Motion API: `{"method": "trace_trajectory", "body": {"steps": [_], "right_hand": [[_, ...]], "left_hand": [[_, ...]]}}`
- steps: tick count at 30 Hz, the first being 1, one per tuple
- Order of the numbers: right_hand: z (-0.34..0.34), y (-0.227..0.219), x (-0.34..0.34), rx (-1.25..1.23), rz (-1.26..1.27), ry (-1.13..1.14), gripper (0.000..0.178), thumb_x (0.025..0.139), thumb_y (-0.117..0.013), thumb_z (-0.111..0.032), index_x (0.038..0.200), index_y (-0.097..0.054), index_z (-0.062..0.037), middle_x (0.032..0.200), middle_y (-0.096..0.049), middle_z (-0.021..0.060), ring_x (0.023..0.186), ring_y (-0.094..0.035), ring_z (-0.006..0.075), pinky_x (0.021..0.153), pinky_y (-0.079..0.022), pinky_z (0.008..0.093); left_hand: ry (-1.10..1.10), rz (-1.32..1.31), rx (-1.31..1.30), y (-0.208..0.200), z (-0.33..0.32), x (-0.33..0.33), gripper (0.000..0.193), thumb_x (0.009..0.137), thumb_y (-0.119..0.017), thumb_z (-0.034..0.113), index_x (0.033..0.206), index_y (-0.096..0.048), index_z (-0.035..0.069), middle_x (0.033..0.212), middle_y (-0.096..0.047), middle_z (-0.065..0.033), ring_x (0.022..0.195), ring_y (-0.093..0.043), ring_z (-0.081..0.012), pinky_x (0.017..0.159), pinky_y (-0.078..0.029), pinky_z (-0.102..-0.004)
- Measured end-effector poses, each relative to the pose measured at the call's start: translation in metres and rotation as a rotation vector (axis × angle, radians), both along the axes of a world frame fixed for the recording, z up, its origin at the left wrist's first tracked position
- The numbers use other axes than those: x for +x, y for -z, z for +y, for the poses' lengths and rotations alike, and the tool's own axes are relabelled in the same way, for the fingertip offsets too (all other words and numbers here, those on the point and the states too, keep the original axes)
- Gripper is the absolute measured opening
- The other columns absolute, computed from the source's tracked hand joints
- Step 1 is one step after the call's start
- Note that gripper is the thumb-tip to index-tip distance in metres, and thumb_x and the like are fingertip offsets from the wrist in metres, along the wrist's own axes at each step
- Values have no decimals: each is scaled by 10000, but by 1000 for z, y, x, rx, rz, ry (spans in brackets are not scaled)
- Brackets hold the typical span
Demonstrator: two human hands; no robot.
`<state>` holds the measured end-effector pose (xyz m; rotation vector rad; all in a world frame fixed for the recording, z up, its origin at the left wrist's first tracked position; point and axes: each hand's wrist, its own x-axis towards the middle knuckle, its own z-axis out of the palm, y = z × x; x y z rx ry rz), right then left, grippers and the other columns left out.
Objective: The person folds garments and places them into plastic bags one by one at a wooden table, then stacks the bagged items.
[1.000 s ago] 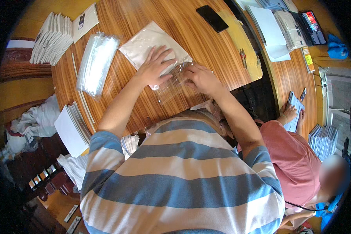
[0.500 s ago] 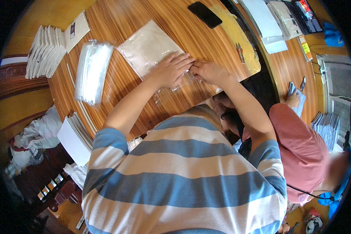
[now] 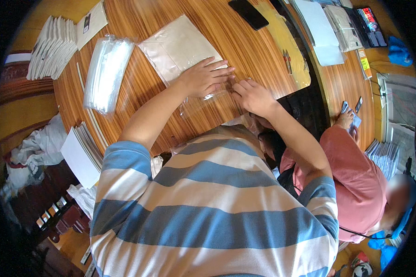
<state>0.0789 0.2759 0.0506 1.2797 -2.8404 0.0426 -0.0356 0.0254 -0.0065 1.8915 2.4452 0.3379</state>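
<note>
I see a smooth wood-grain table (image 3: 175,129) with a soft sheen. From here, the sleeve bundle (image 3: 108,76) at left looks like clear, glossy plastic; the pale packet (image 3: 178,48) right of it, like matt cloth in shiny film. The far phone (image 3: 248,14) shows a smooth, glass-like face.

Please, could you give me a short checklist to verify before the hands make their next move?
1. Beige packet lying flat on the table: ok.
2. Left hand resting on its near end: ok.
3. Clear plastic smooth there: not ok, wrinkled.
4. Right hand gripping the plastic: cannot tell.
5. Small snips apart from both hands: ok.
6. Black phone apart from the packet: ok.
</note>
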Motion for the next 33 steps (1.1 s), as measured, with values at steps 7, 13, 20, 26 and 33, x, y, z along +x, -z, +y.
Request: {"method": "trace_trajectory", "body": {"steps": [7,13,20,26,33], "right_hand": [[-32,35,-13,-184,-27,225,182,915,-653,-180,1051,-714,-73,1126,-668,84,1128,-635,273,957,-513,392],[-25,19,-4,-65,81,17,172,892,-620,-169,1000,-716,-75,1082,-674,67,1112,-621,243,984,-513,383],[-31,4,2,-250,174,-22,230,912,-628,-180,1085,-725,-64,1100,-653,62,1124,-617,257,1024,-495,401],[-63,28,0,-46,70,167,199,899,-638,-179,1034,-740,-75,1051,-670,65,1111,-623,262,1036,-503,409],[-45,25,15,-106,141,-108,171,870,-636,-214,941,-737,-95,1092,-670,65,1071,-629,257,932,-508,401]], "left_hand": [[-19,-32,-23,1,3,0,456,1053,-544,403,1439,-631,177,1729,-337,46,1616,-239,-210,1324,-199,-507],[-17,21,-35,2,1,0,572,1005,-600,326,1560,-530,206,1742,-306,60,1622,-222,-208,1331,-191,-498],[-13,35,-102,-3,2,2,609,1037,-558,320,1631,-426,287,1740,-302,99,1627,-200,-174,1348,-152,-460],[-33,10,-58,3,3,1,645,972,-631,289,1599,-481,281,1727,-336,86,1614,-243,-186,1339,-189,-461],[1,24,-70,7,1,1,640,1007,-609,270,1624,-439,256,1742,-304,80,1617,-233,-194,1340,-180,-474]]}}
